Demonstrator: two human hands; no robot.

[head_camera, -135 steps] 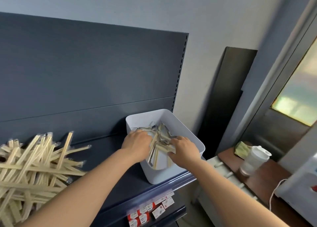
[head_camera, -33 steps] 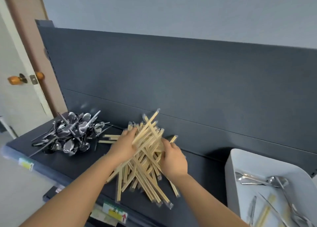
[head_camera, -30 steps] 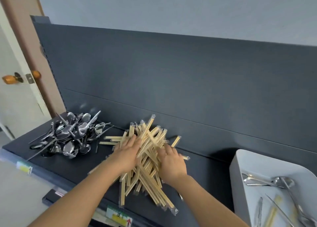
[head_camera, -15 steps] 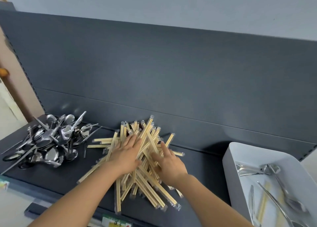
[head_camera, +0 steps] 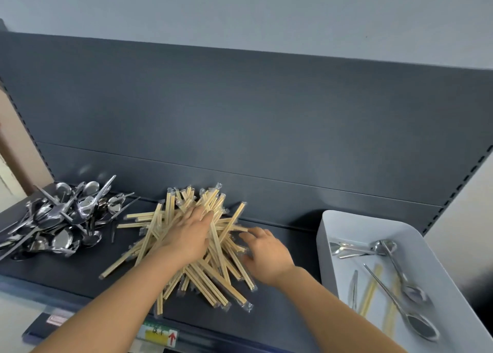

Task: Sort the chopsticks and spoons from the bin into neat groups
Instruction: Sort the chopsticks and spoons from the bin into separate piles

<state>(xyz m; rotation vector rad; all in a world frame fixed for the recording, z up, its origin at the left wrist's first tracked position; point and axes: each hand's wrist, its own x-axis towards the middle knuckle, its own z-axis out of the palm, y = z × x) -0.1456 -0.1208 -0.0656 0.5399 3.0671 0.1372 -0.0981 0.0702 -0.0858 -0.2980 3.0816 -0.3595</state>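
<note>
So the handful from the bin (head_camera: 346,227) has just landed on the chopstick pile (head_camera: 186,246): left hand (head_camera: 190,239) now pressed flat on it, right hand (head_camera: 266,254) pulled off to its edge, fingers loose, gripping nothing. The spoon heap (head_camera: 57,226) sits left; a few pieces remain in the bin.

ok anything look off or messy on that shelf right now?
Yes. The chopstick pile is a crisscrossed heap, not a neat group, with both hands on it. The spoon pile is equally jumbled. The white bin still holds several spoons and chopsticks.
</note>
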